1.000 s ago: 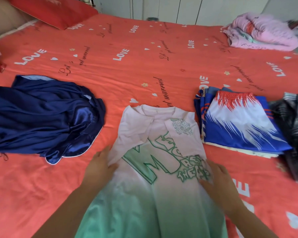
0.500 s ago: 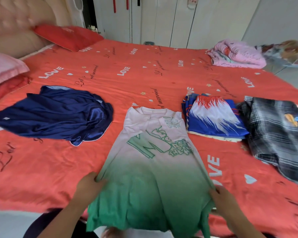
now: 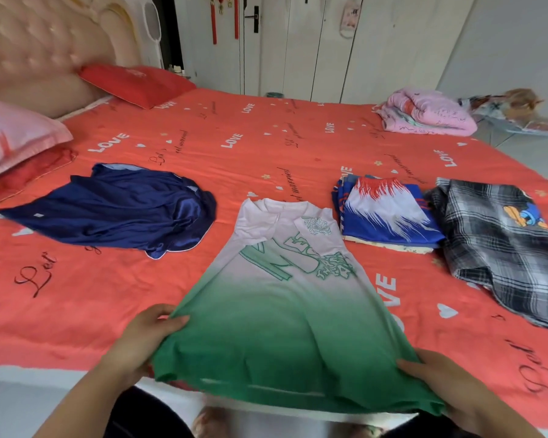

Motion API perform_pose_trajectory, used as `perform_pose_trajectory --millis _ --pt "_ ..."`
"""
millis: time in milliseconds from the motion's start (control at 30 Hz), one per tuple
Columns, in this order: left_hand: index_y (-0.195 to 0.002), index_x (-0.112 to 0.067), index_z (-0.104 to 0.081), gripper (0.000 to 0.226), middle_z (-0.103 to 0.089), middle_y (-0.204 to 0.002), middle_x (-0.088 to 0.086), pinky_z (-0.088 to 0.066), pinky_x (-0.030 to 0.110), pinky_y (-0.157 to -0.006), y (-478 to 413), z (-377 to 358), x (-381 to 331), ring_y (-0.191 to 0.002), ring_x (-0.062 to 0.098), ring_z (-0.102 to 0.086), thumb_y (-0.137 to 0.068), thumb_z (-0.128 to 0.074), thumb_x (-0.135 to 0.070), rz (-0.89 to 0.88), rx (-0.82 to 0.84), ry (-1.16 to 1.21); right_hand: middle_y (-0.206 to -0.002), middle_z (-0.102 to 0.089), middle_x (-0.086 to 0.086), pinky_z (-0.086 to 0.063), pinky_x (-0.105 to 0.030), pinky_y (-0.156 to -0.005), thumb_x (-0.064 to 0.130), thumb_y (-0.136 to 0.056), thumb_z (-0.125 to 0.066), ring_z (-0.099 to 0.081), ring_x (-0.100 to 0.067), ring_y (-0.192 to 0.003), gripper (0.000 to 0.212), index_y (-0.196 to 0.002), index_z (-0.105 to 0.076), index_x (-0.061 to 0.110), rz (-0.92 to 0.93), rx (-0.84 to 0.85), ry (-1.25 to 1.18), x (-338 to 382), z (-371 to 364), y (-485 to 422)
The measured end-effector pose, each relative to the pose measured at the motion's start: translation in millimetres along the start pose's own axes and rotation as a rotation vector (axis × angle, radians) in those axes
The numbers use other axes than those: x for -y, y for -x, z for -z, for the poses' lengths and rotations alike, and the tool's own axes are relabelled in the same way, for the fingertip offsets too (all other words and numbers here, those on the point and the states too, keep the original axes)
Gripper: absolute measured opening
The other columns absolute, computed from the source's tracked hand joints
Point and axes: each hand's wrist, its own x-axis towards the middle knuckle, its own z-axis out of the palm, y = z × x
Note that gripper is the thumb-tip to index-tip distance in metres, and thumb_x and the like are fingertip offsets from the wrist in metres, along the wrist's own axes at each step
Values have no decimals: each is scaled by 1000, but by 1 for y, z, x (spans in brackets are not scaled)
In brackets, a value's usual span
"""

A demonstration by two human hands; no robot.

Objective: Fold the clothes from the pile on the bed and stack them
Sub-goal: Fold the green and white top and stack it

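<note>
— Where is the shirt?

— The white-to-green shirt point(image 3: 282, 305) lies flat in the middle of the near side of the bed point(image 3: 234, 159). Its collar points away from the person and its green hem hangs over the near edge of the mattress.

— And the hands?

— The left hand point(image 3: 143, 339) grips the shirt's left side edge, with the thumb on top of the cloth and the fingers curled under it. The right hand point(image 3: 440, 384) holds the lower right corner near the hem. Its thumb lies on the fabric and its fingers are tucked beneath.

— What lies around it?

— Left of the shirt, apart from it, is a crumpled navy satin garment point(image 3: 117, 210). Just right of the collar sits a folded stack point(image 3: 389, 216) topped by a blue, white and red piece. A black-and-white plaid garment point(image 3: 500, 241) lies spread out unfolded, touching the stack's right side.

— Farther off?

— A pink blanket point(image 3: 424, 115) is bundled at the far right corner. A red pillow point(image 3: 136, 83) and a pink pillow point(image 3: 13, 134) rest by the padded headboard point(image 3: 45, 52) on the left.
</note>
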Motion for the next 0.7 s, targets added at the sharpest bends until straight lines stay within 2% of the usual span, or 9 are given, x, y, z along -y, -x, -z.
perform_pose_trajectory --millis 67,167,233,267,367,467,567,633,700 --pt "-97 -5 -62 16 -71 -78 18 -52 26 -49 8 8 -4 -60 25 -65 -81 -63 -6 13 16 132 -74 -75 1 -47 -12 -55 11 -86 -62 -70 -9 -67 10 -88 -71 9 22 -2 95 4 12 10" --pt "-104 -15 -61 22 -71 -86 18 -55 25 -50 9 7 -11 -66 26 -66 -83 -61 -7 31 17 268 -82 -75 -3 -50 -15 -64 14 -84 -63 -71 -16 -76 14 -95 -72 9 35 36 97 8 20 14" --pt "-106 -17 -61 24 -70 -87 16 -54 23 -50 1 1 -21 -66 24 -65 -86 -56 -4 38 18 330 -88 -74 -14 -54 -28 -72 4 -83 -60 -71 -26 -78 20 -101 -68 3 37 74 -161 17 19 11" --pt "-105 -16 -61 23 -70 -83 15 -53 21 -49 -4 -3 -26 -61 21 -66 -87 -54 -3 34 35 358 -86 -73 -15 -54 -31 -69 0 -84 -57 -71 -25 -73 21 -103 -65 5 35 75 -302 24 18 7" --pt "-99 -11 -65 19 -68 -71 9 -51 18 -46 -32 -14 -49 -52 13 -63 -89 -50 -4 31 74 414 -65 -70 -8 -46 -15 -43 -3 -88 -50 -62 -12 -47 23 -97 -65 12 74 27 -459 51 21 -14" --pt "-86 -6 -66 21 -65 -55 1 -50 16 -43 -73 -25 -76 -44 7 -60 -92 -46 -3 75 60 536 -61 -69 -7 -44 -11 -40 -1 -91 -46 -62 -8 -47 20 -92 -66 3 131 3 -489 90 28 -49" --pt "-58 -6 -69 43 -62 -47 1 -51 15 -44 -124 -39 -106 -42 6 -58 -91 -43 0 111 36 641 -60 -68 -5 -51 -13 -45 3 -93 -44 -64 -7 -50 19 -91 -64 2 145 -1 -580 135 37 -98" --pt "-65 -6 -64 35 -61 -49 1 -51 16 -48 -161 -48 -126 -48 7 -58 -93 -43 0 107 33 702 -58 -67 -3 -52 -14 -47 4 -94 -45 -65 -7 -50 17 -89 -61 3 142 -29 -670 163 42 -135" --pt "-86 -3 -59 16 -66 -66 4 -55 18 -57 -197 -59 -140 -60 8 -61 -94 -46 -3 65 33 783 -63 -66 -5 -55 -18 -50 8 -95 -45 -68 -13 -57 16 -85 -57 8 170 -94 -777 182 45 -172"
